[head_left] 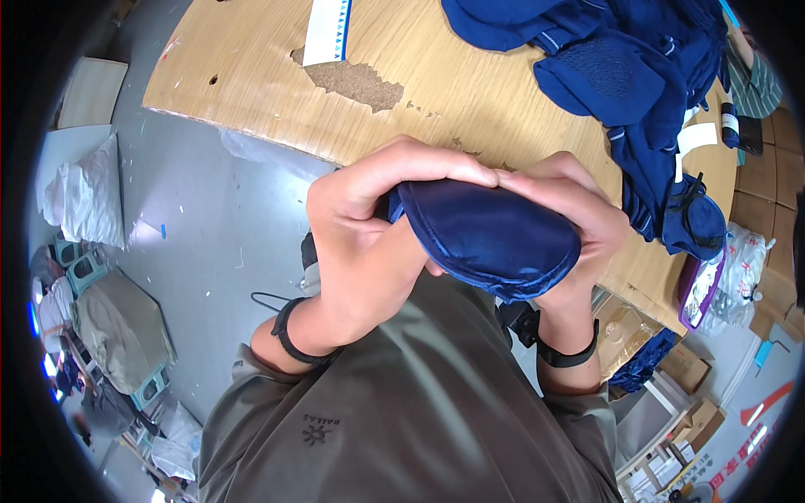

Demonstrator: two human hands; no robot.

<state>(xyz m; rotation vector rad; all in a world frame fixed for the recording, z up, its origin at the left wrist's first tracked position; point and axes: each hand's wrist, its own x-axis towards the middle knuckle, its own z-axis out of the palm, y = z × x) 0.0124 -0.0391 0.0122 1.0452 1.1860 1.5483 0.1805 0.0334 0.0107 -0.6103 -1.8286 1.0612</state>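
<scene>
While both hands are closed around it, the scene is set out as follows.

Held item: a dark blue padded fabric piece (490,239), oval and satin-like, is held near the body, above the near edge of the table.
Left hand (369,210): it is curled over the left end and top of the blue piece, the fingers (444,168) being stretched along its upper edge.
Right hand (579,210): it is wrapped round the right end of the piece, the fingertips being met by those of the left hand at the top.
Wrists: a black band (293,339) is worn on the left wrist, and a black band (570,356) on the right.
Table (251,75): a light wooden top is seen beyond the hands, with a chipped patch (352,80) in its surface at the far side.
Far right: a heap of dark blue fabric pieces (629,59) is spread over the table.
Far middle: a white strip with blue marks (327,29) is laid on the wood.
Left: a grey floor (193,210) is seen beside the table.
Near: a grey-green shirt (402,411) is seen below the hands.
</scene>
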